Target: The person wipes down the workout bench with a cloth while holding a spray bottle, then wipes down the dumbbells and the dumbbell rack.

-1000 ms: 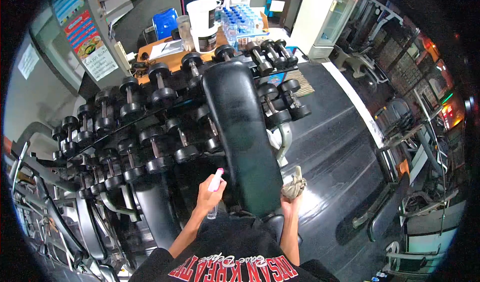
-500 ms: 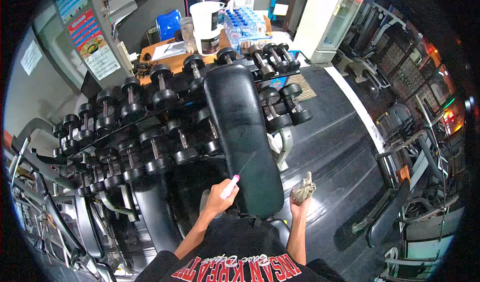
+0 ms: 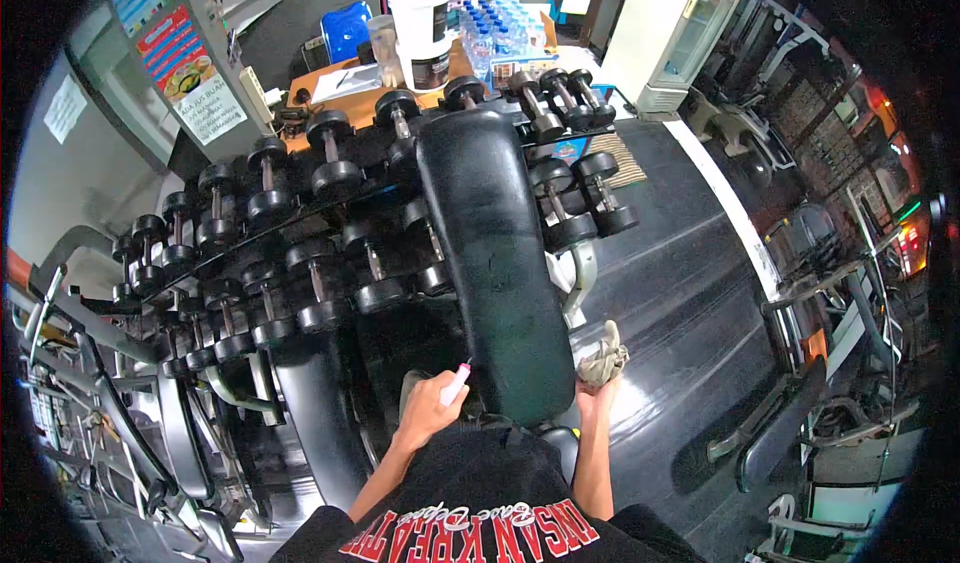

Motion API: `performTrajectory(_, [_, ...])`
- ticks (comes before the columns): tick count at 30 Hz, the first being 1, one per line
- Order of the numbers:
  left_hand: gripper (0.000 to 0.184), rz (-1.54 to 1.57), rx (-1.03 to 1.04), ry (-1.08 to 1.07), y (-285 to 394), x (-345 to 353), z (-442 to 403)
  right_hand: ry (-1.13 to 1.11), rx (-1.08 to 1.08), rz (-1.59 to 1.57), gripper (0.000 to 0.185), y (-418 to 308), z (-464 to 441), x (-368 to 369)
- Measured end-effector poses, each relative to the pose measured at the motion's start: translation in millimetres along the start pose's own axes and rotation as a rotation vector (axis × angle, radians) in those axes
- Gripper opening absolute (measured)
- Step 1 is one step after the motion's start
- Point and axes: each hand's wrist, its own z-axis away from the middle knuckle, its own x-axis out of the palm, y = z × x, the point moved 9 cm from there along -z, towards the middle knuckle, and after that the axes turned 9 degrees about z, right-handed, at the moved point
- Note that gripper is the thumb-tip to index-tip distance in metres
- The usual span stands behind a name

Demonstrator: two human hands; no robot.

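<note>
My left hand [image 3: 428, 410] is closed around a small white bottle [image 3: 455, 384] with a pink top, just left of the bench's near end. The black padded bench [image 3: 510, 303] stretches away in front of me, between my two hands. A crumpled grey-beige cloth [image 3: 603, 362] sits in my right hand [image 3: 596, 401], to the right of the pad and apart from it. My right fingers are mostly hidden by the cloth. Faint marks show on the middle of the pad.
A rack of several dumbbells [image 3: 337, 178] runs along the left and behind the bench. Beyond it stands a wooden table with a white bucket [image 3: 418, 18] and water bottles [image 3: 495, 38]. A fridge [image 3: 680, 33] and gym machines [image 3: 790, 413] are on the right.
The view has shifted slightly, so the bench and rack appear lower left to right. My left hand with the bottle has drawn back a little; a thin streak ahead of its top has gone.
</note>
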Motion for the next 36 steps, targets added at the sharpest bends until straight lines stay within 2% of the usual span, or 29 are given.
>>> performTrajectory(6, [0.019,0.045,0.035,-0.001,9.6,14.9,-6.4,-0.117,0.005,-0.084,0.033,-7.0,7.9,29.3])
performTrajectory(9, [0.017,0.131,0.039,0.009,20.4,11.6,-11.8,-0.203,0.068,0.006,0.036,-7.7,-4.5,72.2])
performTrajectory(12, [0.015,0.209,0.095,0.049,35.8,2.2,-16.9,-0.324,-0.075,0.200,0.035,9.3,-64.4,112.3])
performTrajectory(14, [0.016,0.232,0.063,0.025,40.4,-3.8,-17.1,-0.282,-0.404,0.619,0.039,6.1,-89.5,160.4])
performTrajectory(16, [0.016,0.200,0.056,0.050,40.1,-9.2,-13.5,-0.296,-0.897,1.071,0.045,-2.6,-80.5,229.4])
performTrajectory(18, [0.016,0.164,0.055,0.086,41.1,-16.3,-10.1,-0.159,-1.168,1.252,0.046,0.9,-76.1,277.0])
performTrajectory(19, [0.016,0.159,0.036,0.075,41.3,-17.8,-8.0,-0.075,-1.220,1.353,0.045,10.2,-76.0,293.9])
performTrajectory(20, [0.016,0.156,0.017,0.060,41.1,-18.1,-6.4,-0.061,-1.096,1.474,0.043,28.8,-84.2,303.5])
performTrajectory(22, [0.016,0.115,-0.016,0.043,37.5,-18.5,-4.9,-0.027,-1.274,1.558,0.044,69.1,-76.6,320.6])
performTrajectory(24, [0.016,0.098,-0.015,0.035,32.7,-18.6,-6.2,-0.271,-1.370,1.575,0.044,98.8,-45.0,335.6])
performTrajectory(26, [0.016,0.118,0.058,0.060,38.7,-16.3,-11.2,-0.705,-1.497,1.665,0.038,136.6,-11.0,337.3])
performTrajectory(28, [0.016,0.124,-0.078,0.033,28.2,-11.6,-15.1,-1.052,-1.761,1.675,0.033,160.0,14.2,323.0])
performTrajectory(29, [0.016,0.135,-0.085,0.022,26.5,-10.3,-16.8,-1.123,-1.834,1.648,0.030,155.7,14.9,315.8])
performTrajectory(30, [0.016,0.132,-0.086,0.020,25.0,-10.4,-17.0,-1.136,-1.798,1.593,0.029,143.5,7.4,313.3])
performTrajectory(32, [0.015,0.140,0.012,0.053,30.9,-18.0,-15.5,-1.038,-1.735,1.597,0.031,104.0,-15.1,313.6])
performTrajectory(34, [0.015,0.147,0.027,0.066,31.8,-27.8,-10.6,-0.716,-1.567,1.680,0.037,62.2,-64.5,305.0])
performTrajectory(36, [0.015,0.160,0.046,0.078,32.2,-35.6,-5.4,-0.420,-1.373,1.576,0.039,33.0,-88.7,292.4])
